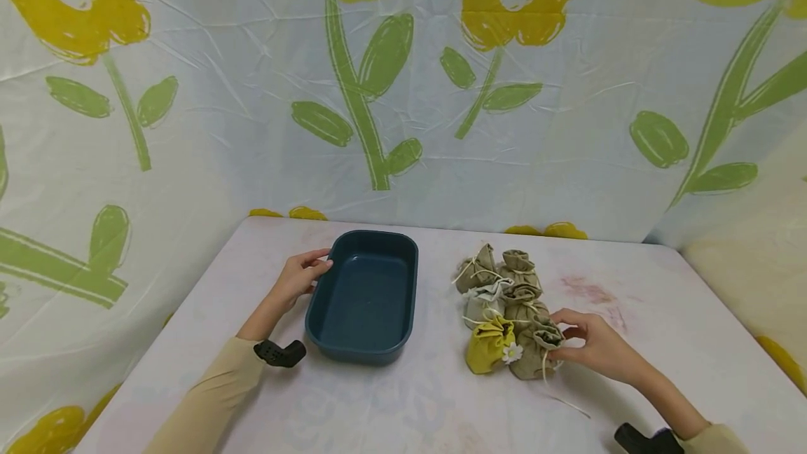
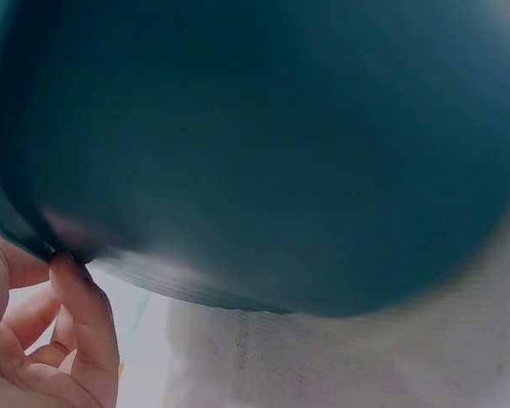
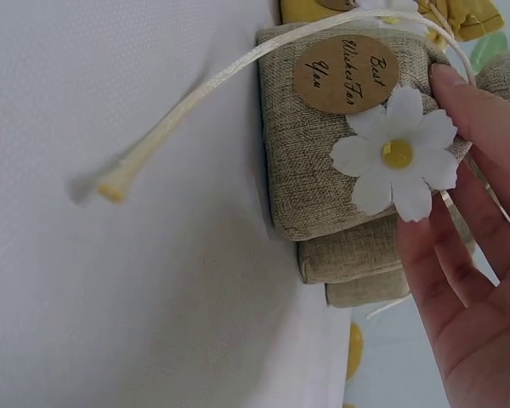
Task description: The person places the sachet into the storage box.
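Observation:
A dark blue rectangular tub (image 1: 364, 356) stands at the middle left of the table. My left hand (image 1: 296, 279) is at its left rim; in the left wrist view, thumb and finger pinch that rim. To the right, several small drawstring pouches stand grouped together. My right hand (image 1: 595, 345) holds the nearest brown linen pouch (image 1: 526, 354) by its gathered neck, thumb in front and fingers behind. In the right wrist view, this linen pouch (image 3: 302, 161) has a white daisy (image 3: 370, 161) and a round "Best Wishes For You" label (image 3: 319, 81). Its cream cord (image 3: 229, 72) trails loose.
Left of the held pouch sits a yellow pouch (image 1: 482, 356). Behind it are a pale grey pouch (image 1: 482, 310) and more brown pouches (image 1: 479, 272). The white table (image 1: 435, 412) has pinkish stains, and a flower-printed curtain (image 1: 252, 125) hangs behind it.

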Available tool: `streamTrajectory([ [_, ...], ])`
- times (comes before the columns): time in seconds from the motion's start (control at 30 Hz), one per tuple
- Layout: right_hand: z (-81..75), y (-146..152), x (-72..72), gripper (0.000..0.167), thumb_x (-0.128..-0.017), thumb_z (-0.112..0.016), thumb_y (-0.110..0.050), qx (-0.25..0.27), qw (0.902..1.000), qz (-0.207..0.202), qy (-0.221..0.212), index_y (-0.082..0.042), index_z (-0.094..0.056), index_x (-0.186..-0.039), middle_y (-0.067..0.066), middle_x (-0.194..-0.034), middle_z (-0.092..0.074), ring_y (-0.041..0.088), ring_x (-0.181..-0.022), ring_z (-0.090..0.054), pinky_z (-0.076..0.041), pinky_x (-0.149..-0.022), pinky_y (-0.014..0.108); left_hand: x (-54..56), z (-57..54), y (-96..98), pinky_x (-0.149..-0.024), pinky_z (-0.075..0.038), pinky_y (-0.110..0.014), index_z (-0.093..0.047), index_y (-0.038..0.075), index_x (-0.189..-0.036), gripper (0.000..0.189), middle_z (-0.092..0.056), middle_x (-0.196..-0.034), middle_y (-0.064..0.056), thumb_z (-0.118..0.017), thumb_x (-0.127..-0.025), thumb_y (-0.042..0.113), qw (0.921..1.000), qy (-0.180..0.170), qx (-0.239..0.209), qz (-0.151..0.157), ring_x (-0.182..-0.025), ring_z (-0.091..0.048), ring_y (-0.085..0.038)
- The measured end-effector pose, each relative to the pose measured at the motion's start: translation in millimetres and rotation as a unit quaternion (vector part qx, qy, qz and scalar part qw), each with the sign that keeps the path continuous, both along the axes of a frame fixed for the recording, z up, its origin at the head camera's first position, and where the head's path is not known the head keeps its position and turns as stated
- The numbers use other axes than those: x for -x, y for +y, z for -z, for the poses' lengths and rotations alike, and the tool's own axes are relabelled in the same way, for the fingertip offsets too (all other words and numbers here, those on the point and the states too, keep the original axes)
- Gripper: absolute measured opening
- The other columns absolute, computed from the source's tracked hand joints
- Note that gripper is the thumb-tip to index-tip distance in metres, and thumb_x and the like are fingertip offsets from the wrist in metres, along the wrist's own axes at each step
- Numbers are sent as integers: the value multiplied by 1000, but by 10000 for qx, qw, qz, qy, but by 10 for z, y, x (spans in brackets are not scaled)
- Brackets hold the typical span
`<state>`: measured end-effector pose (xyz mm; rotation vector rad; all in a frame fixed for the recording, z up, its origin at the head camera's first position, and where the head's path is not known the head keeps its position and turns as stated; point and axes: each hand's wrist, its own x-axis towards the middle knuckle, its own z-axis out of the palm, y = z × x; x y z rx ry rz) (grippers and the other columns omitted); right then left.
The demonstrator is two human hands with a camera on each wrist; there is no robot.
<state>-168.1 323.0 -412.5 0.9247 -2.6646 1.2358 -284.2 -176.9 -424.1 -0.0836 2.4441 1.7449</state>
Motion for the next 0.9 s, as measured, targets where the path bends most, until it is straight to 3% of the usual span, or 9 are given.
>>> streamTrajectory([
  [0.13,-3,-8,-4,38,-71,-80,1,-69,9996,3,265,1,-66,-107,-26,-109,-58,-15,-100,-51,-51,-73,18,7,5,0,-55,-46,-22,-51,7,-139,47,-61,-100,-8,-59,-96,25,10000,7,-36,23,-72,-56,-9],
  [0.53,-110,-73,-64,42,-69,-83,-4,-871,9915,231,938,-13,-70,-107,-11,-102,-67,-9,-96,-58,-51,-75,17,0,-9,9,-56,-46,-23,-51,10,-139,46,-61,-102,-8,-58,-96,24,10000,-65,4,19,-73,-58,-11],
  [0.9,-317,-116,-111,43,-67,-83,0,-814,9878,15,1326,-18,-69,-103,-11,-95,-69,-5,-90,-61,-47,-77,10,6,-11,7,-56,-45,-22,-50,10,-139,47,-61,-103,-8,-59,-96,25,9999,-141,-7,-13,-73,-56,-11],
])
